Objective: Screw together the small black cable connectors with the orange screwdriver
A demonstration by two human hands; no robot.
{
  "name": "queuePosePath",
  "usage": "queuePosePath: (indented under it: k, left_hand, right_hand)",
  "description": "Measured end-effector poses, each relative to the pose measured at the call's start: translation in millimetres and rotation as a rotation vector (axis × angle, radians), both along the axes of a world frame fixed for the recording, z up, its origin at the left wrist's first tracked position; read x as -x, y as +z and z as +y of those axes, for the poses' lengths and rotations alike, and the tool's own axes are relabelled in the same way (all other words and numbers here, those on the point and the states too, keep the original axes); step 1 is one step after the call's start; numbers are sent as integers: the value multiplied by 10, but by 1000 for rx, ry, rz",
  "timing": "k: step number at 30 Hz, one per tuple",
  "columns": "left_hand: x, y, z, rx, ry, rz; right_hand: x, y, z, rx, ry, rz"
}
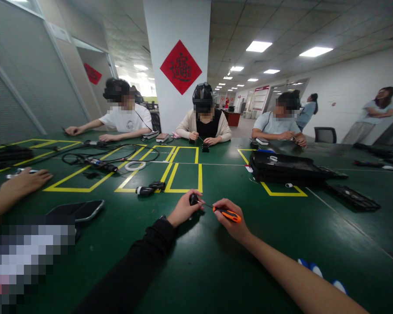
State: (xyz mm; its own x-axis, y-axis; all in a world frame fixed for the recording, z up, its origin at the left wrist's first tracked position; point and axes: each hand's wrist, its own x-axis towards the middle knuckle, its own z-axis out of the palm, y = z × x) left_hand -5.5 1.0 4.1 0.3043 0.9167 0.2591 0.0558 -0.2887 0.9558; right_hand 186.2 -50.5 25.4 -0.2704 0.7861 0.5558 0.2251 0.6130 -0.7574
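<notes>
Near the middle of the green table, my left hand (184, 210) is closed on a small black part (193, 199), whose details are too small to tell. An orange and black screwdriver (228, 214) is held in my right hand (233, 222), its thin shaft pointing left toward the black part. Whether the tip touches the part cannot be made out. A dark sleeve covers my left forearm; my right forearm is bare.
Yellow tape outlines mark the green table (190, 279). Black cables (100, 163) and a white ring (135, 166) lie at left, black cylindrical pieces (149, 189) nearer. A black case (281, 168) sits at right. Several people sit around; a person's hand (26, 181) rests at far left.
</notes>
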Motion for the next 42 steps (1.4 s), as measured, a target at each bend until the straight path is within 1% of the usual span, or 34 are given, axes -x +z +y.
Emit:
queuePosePath:
  k: [10,13,17,25,29,32,34,37,39,42]
  left_hand:
    - [-16,32,4,-20,50,36]
    - [-19,37,4,-21,70,33]
    - [-17,36,4,-51,114,71]
    - [-9,59,-7,-58,123,86]
    - [3,78,-14,-107,168,98]
    - [20,81,-17,-129,185,111]
    - [24,74,-14,-116,208,114]
    - [16,62,-10,-96,242,112]
    - [5,65,-14,-106,246,115]
    - [-4,85,-27,-133,237,137]
  right_hand:
    - [-8,-8,9,15,-23,15]
    - [-9,-18,20,50,-31,50]
    - [-10,-42,40,156,5,106]
    - [-37,-36,58,206,47,187]
    - [-46,-56,76,265,117,278]
    - [-79,-74,132,293,108,311]
    - [-118,-76,179,293,44,262]
    - [-177,-72,232,214,-81,69]
    - [-198,-74,247,150,-105,-58]
    - [-198,-94,253,96,-96,-184]
